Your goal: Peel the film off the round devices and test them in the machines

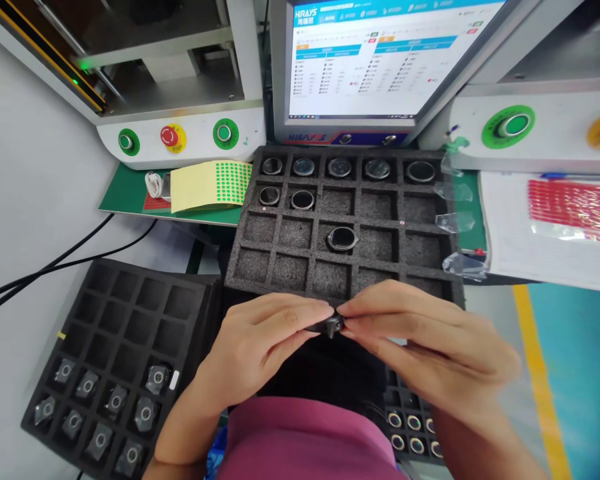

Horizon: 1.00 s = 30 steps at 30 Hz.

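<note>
In front of the body, just past the near edge of the black foam tray [307, 287], both hands meet on a small dark watch case [334, 325]. It is seen edge-on and mostly covered by the fingers. My left hand [263, 340] pinches its left side between thumb and fingertips. From the right, my right hand [420, 333] grips the other side with closed fingers. One round watch case [343, 239] with a dark face sits slightly askew in the tray's third row. More round watch cases [339, 167] fill the back row, and two stand in the second row's left pockets.
A second foam tray [145, 293] at lower left holds several bagged watch parts [100, 440]. Behind stand a monitor [350, 67] and machines with green buttons [225, 133]. Green-dot stickers [233, 183] lie left, red labels [575, 207] right. Clear film pieces [463, 265] cling to the tray's right edge.
</note>
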{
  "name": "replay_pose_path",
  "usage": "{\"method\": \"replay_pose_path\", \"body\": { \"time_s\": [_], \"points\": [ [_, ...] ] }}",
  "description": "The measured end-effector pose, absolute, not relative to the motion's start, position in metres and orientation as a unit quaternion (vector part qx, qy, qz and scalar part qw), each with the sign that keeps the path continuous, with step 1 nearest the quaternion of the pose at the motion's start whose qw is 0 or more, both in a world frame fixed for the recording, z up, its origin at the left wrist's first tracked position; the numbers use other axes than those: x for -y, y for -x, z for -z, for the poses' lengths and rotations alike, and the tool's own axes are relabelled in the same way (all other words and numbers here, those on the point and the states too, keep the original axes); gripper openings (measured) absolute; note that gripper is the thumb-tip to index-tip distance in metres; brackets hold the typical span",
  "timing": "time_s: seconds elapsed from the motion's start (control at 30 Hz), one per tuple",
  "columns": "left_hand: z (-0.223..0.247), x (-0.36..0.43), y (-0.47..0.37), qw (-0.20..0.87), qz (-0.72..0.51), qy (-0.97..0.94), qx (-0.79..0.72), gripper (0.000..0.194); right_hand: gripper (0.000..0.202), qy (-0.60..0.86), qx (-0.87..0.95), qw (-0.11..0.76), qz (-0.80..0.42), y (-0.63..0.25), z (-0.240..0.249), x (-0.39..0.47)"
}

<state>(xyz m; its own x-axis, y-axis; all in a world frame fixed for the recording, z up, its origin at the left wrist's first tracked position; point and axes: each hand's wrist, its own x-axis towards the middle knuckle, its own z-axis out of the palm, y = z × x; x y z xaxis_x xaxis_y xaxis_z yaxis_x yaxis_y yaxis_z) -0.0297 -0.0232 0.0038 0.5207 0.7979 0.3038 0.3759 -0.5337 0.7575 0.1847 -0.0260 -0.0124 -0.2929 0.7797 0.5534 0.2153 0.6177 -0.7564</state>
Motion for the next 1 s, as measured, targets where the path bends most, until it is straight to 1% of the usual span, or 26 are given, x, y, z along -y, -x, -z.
{"method": "replay_pose_path", "body": {
  "time_s": [0.07,0.13,0.3,0.37,0.5,0.6,0.63,0.7,0.8,0.83,0.87,0.93,1.0],
  "points": [
    [-0.004,0.023,0.029,0.327,-0.326,-0.81,-0.363,0.025,0.015,0.324,0.759,0.48,-0.297,-0.186,0.011,0.024],
    [-0.003,0.024,0.027,0.328,-0.323,-0.805,-0.374,0.027,0.013,0.343,0.773,0.459,-0.272,-0.187,0.011,0.024],
    [0.0,0.027,0.016,0.274,-0.338,-0.795,-0.423,0.025,0.011,0.428,0.798,0.417,-0.084,-0.185,0.015,0.032],
    [0.001,0.028,0.009,0.252,-0.34,-0.794,-0.438,0.024,0.012,0.443,0.794,0.414,-0.035,-0.184,0.02,0.035],
    [0.004,0.028,-0.003,0.204,-0.334,-0.791,-0.47,0.022,0.015,0.468,0.766,0.439,-0.034,-0.181,0.028,0.041],
    [0.008,0.026,-0.006,0.152,-0.345,-0.748,-0.546,0.022,0.019,0.504,0.719,0.476,-0.052,-0.184,0.031,0.047],
    [0.01,0.025,-0.006,0.15,-0.357,-0.722,-0.573,0.022,0.019,0.52,0.7,0.487,-0.049,-0.188,0.033,0.048],
    [0.012,0.022,-0.005,0.2,-0.388,-0.663,-0.608,0.019,0.016,0.567,0.653,0.502,-0.022,-0.203,0.04,0.046],
    [0.015,0.016,-0.008,0.348,-0.42,-0.572,-0.612,0.014,0.004,0.674,0.536,0.506,0.044,-0.243,0.058,0.034],
    [0.015,0.014,-0.01,0.388,-0.427,-0.544,-0.609,0.014,0.01,0.707,0.49,0.508,0.047,-0.259,0.065,0.029],
    [0.015,0.011,-0.012,0.421,-0.431,-0.52,-0.605,0.016,0.02,0.734,0.446,0.511,0.027,-0.275,0.073,0.025],
    [0.014,0.007,-0.018,0.473,-0.434,-0.485,-0.594,0.019,0.041,0.76,0.362,0.537,-0.058,-0.302,0.089,0.018],
    [0.012,0.004,-0.023,0.509,-0.432,-0.464,-0.582,0.021,0.054,0.755,0.299,0.563,-0.154,-0.319,0.104,0.014]
  ]
}}
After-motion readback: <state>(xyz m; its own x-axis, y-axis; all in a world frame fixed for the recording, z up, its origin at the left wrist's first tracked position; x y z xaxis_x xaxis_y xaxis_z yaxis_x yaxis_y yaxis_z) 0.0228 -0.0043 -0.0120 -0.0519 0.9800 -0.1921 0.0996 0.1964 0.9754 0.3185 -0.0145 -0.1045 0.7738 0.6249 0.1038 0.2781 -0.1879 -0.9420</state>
